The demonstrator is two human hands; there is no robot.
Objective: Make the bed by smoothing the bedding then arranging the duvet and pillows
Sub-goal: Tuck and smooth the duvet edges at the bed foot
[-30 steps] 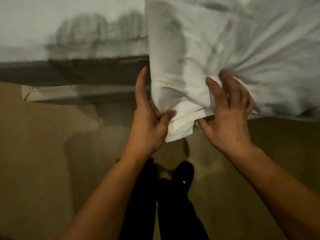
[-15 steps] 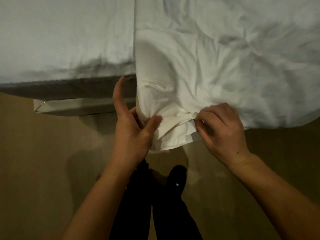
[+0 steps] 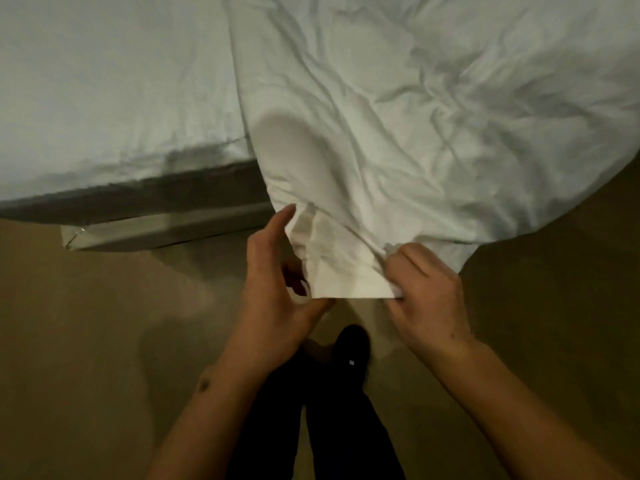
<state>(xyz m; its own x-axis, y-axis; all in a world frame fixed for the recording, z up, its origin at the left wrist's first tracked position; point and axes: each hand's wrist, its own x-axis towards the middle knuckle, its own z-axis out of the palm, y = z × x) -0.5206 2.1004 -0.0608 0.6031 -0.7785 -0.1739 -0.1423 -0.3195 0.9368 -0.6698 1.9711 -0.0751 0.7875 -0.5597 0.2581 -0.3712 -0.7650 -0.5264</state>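
duvet (image 3: 415,133) corner overhanging bed, right hand (image 3: 424,292) pinching

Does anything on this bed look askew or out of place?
Yes. The duvet is creased and covers only the right part of the bed; its corner hangs over the edge, gripped by the right hand. The sheet on the left lies bare.

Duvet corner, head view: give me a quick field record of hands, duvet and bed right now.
left hand: fingers extended beside the corner's left edge, thumb underneath, grip unclear
right hand: pinches the corner's right side
duvet: white, wrinkled, corner hanging off the bed edge
fitted sheet: exposed left of duvet
floor: tan
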